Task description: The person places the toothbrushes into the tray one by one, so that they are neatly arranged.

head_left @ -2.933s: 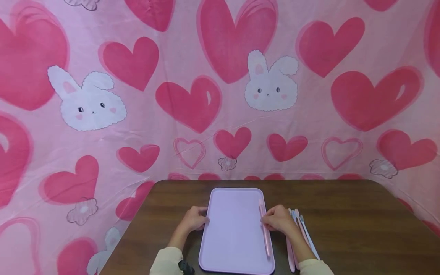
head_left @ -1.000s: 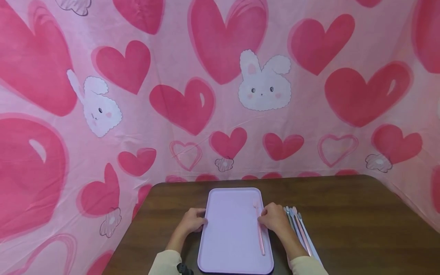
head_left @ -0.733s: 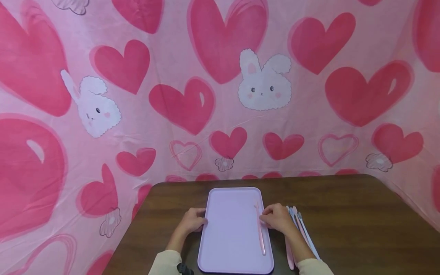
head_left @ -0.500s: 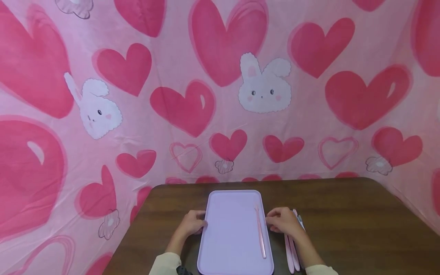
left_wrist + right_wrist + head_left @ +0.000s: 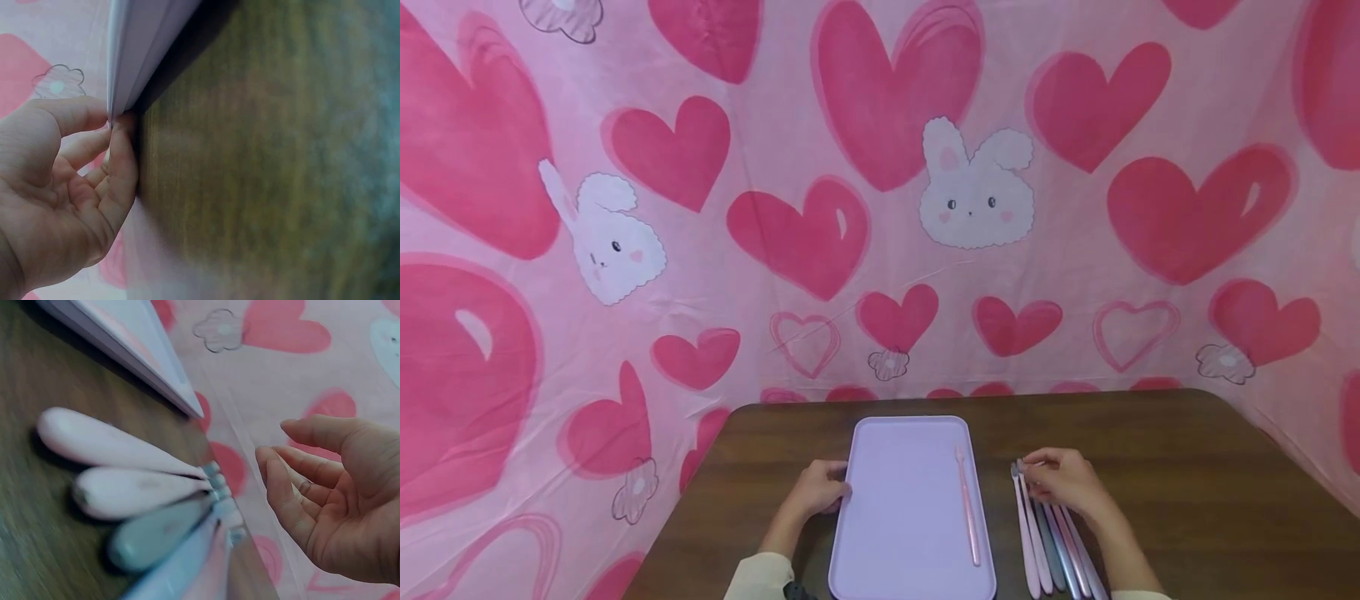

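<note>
A lilac tray [image 5: 902, 508] lies on the brown table, with one pink toothbrush [image 5: 967, 515] lengthwise along its right side. My left hand [image 5: 814, 490] pinches the tray's left rim; in the left wrist view the thumb and the fingertips [image 5: 125, 147] meet at the tray edge. My right hand [image 5: 1069, 482] is over the head ends of a fanned row of toothbrushes [image 5: 1028, 542] right of the tray. In the right wrist view its fingers curve loosely, thumb apart, holding nothing. Pale pink [image 5: 119, 444], grey-green [image 5: 162, 532] and blue toothbrushes show there.
The wood-grain table [image 5: 1187, 492] extends to the right of the toothbrushes. Behind it hangs a pink cloth [image 5: 902, 250] with hearts and rabbits. A small black object [image 5: 797, 590] is at the left cuff.
My right hand has let go of the pink toothbrush on the tray and moved right, off the tray to the toothbrush row. The left hand has stayed at the tray rim.
</note>
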A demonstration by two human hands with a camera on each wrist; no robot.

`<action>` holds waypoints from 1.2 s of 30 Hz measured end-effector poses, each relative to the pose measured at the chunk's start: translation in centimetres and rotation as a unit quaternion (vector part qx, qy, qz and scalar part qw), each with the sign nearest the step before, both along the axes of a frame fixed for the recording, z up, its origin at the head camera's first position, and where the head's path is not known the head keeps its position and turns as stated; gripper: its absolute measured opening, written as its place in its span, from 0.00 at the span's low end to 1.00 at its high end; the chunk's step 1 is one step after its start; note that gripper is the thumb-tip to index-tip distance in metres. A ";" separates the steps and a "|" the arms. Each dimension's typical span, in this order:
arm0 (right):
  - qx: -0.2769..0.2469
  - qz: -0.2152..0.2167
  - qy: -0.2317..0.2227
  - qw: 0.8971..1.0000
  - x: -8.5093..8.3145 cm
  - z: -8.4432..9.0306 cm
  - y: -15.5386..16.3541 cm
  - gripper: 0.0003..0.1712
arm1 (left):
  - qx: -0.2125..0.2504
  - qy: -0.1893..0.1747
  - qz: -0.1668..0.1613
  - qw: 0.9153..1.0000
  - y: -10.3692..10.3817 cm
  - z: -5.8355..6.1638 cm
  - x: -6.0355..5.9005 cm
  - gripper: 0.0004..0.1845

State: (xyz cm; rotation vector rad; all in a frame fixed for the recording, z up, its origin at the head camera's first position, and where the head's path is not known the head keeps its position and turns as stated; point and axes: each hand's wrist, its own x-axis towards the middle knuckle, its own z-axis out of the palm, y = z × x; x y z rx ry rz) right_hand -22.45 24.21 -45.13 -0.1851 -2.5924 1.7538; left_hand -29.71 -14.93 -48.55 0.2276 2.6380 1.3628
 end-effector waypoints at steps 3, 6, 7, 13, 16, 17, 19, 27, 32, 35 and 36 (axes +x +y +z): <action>-0.008 0.002 -0.003 1.000 0.3 0.1 1.0 0.21 | -0.002 0.000 0.002 1.000 0.1 0.0 0.0 0.28; -0.013 0.005 -0.009 1.000 0.6 0.1 2.0 0.23 | -0.002 0.001 0.002 1.000 0.1 0.0 0.0 0.28; -0.014 0.005 -0.011 1.000 0.7 0.1 2.3 0.23 | -0.003 0.002 0.001 1.000 0.1 0.0 0.0 0.28; -0.034 0.003 -0.020 0.999 1.4 0.4 3.9 0.25 | -0.004 -0.001 0.003 1.000 0.0 -0.1 0.1 0.28; -0.034 0.004 -0.021 0.999 1.8 0.5 4.6 0.25 | -0.002 -0.002 0.003 1.000 0.0 -0.1 0.2 0.27; -0.032 0.005 -0.021 0.999 1.9 0.6 4.8 0.25 | 0.000 -0.002 0.004 1.000 0.0 0.0 0.2 0.28; -0.028 0.007 -0.023 0.999 2.1 0.6 5.3 0.24 | 0.002 -0.003 0.005 1.000 0.1 0.1 0.3 0.28; -0.020 0.004 -0.050 0.999 2.7 0.4 6.8 0.22 | 0.001 -0.001 0.006 1.000 0.1 0.4 0.5 0.27; -0.019 0.000 -0.065 0.998 2.8 0.1 7.0 0.20 | 0.002 -0.001 0.007 1.000 0.2 0.4 0.4 0.27; -0.019 0.002 -0.069 0.997 3.0 -0.3 7.0 0.19 | 0.001 -0.001 0.007 1.000 0.2 0.3 0.3 0.27; -0.019 0.003 -0.070 0.997 3.0 -0.4 7.0 0.19 | 0.000 -0.001 0.007 1.000 0.2 0.2 0.3 0.27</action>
